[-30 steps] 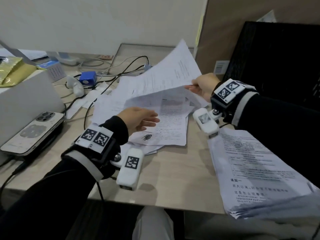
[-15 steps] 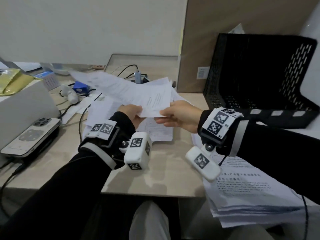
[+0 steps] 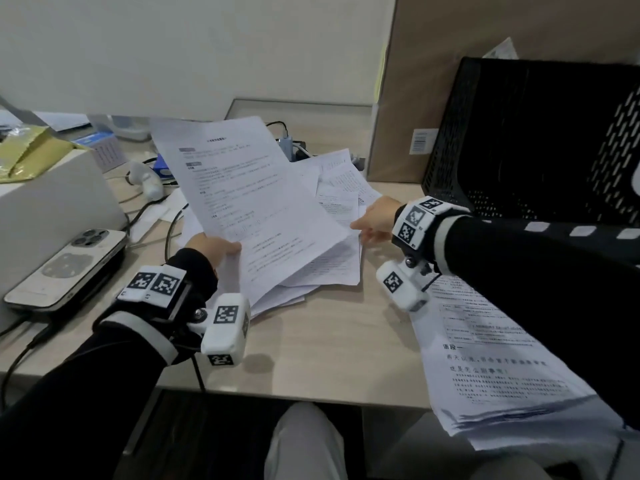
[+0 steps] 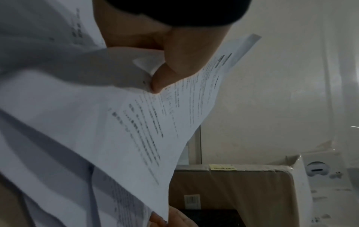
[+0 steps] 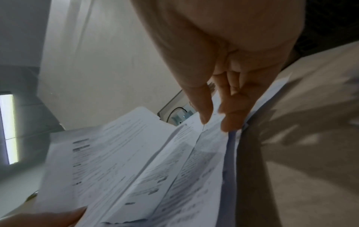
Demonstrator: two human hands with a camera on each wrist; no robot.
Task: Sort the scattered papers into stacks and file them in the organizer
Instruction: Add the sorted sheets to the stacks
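My left hand (image 3: 230, 247) pinches the lower left edge of a printed sheet (image 3: 242, 199) and holds it tilted up over the desk; the left wrist view shows the thumb (image 4: 165, 76) pressed on that sheet (image 4: 126, 122). A loose pile of scattered papers (image 3: 332, 268) lies under it. My right hand (image 3: 360, 230) is at the pile's right edge, where its thumb and fingers (image 5: 231, 122) pinch the edges of a few sheets (image 5: 174, 161). A gathered stack of papers (image 3: 491, 362) lies at the near right, partly under my right sleeve. The black mesh organizer (image 3: 519, 133) stands at the back right.
A phone (image 3: 65, 268) lies on a white box (image 3: 52, 202) at the left, with cables (image 3: 171, 233) running beside it. A brown cardboard panel (image 3: 415, 81) stands behind the papers. A white handheld device (image 3: 149, 181) and a yellow bag (image 3: 27, 150) sit at the back left.
Half a second ago both hands held one sheet close together at the centre. Now the left hand alone holds it raised, and the right hand has moved right to the pile's edge.
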